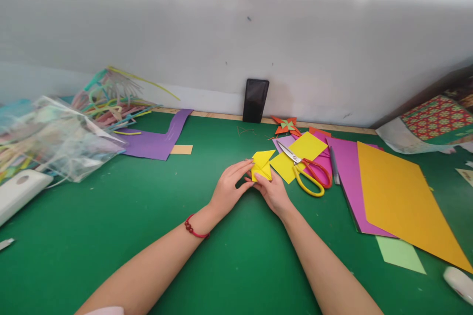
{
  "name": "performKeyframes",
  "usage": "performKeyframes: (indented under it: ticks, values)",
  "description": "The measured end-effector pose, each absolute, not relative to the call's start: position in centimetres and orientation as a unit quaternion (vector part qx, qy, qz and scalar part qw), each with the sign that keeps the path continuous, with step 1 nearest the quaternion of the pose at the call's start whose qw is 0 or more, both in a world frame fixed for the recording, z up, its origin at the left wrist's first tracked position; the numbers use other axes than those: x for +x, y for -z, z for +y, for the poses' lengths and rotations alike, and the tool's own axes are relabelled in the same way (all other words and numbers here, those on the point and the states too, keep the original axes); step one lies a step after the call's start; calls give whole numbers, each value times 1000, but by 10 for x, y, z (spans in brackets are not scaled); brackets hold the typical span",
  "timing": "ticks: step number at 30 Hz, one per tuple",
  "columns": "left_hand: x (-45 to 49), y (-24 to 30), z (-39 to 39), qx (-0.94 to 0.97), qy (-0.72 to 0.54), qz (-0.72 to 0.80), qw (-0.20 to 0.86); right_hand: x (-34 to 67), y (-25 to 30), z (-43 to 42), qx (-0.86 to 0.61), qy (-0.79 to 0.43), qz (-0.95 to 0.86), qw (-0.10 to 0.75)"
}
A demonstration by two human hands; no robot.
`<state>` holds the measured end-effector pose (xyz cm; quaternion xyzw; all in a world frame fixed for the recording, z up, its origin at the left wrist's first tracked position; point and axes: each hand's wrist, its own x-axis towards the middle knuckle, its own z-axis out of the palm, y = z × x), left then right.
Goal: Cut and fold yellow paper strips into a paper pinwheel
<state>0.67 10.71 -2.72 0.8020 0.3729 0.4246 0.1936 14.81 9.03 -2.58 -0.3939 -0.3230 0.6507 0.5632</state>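
Note:
A small folded yellow paper (262, 163) with a pointed corner at its upper right is held between both hands above the green table. My left hand (231, 184) grips its left edge with thumb and fingertips, and a red beaded bracelet circles that wrist. My right hand (274, 191) pinches the lower right part, the thumb lying on top of the folds. Just right of the hands lie flat yellow paper squares (310, 145). Scissors (308, 172) with one red and one yellow handle rest over them, blades slightly apart.
A black phone (255, 101) leans on the wall. An orange and green paper star (286, 125) lies right of it. Magenta sheets (345, 177), an orange-yellow sheet (402, 197) and a pen (334, 165) are on the right. Purple paper (155, 145) and a plastic bag of strips (74, 138) lie left.

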Motion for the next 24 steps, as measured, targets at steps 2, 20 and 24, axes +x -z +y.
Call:
performKeyframes:
  ticks: [2,20,24]
  values:
    - [7,26,106,811,-425,367,168,148,27,90,-405,-642,-334,559]
    - [9,22,108,681,-488,468,282,148,21,92,-392,-687,-289,539]
    - [7,24,117,628,-467,453,427,147,23,91,-386,-691,-309,526]
